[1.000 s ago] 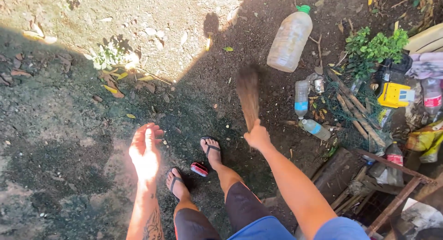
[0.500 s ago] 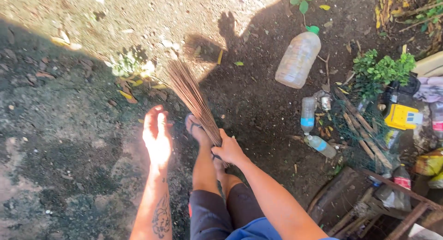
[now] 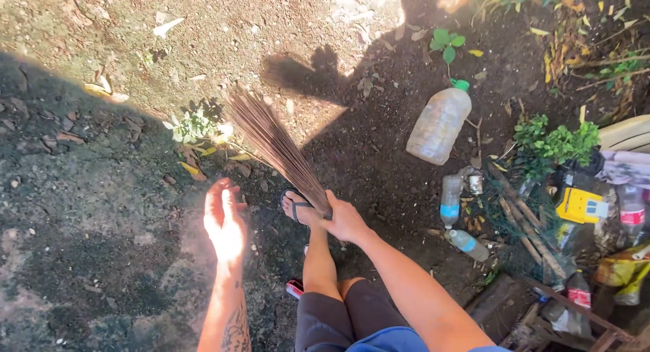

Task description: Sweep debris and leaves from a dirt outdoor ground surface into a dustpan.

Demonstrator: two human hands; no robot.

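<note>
Broom [image 3: 274,143] | clamped in right hand [image 3: 344,220], bristles fanning up-left | left hand [image 3: 225,220] open, empty, beside it

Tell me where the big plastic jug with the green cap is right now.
In the head view, the big plastic jug lies on dark soil at upper right, beyond the right hand, left of the leafy plant.

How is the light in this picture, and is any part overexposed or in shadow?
Head view: hard sunlight with sharp shadow edges. The left hand is washed out by glare, open and holding nothing. The right hand grips the stick broom, whose shadow falls on the sunlit ground. The large plastic bottle lies in shade. The broom's tips look slightly soft.
</note>
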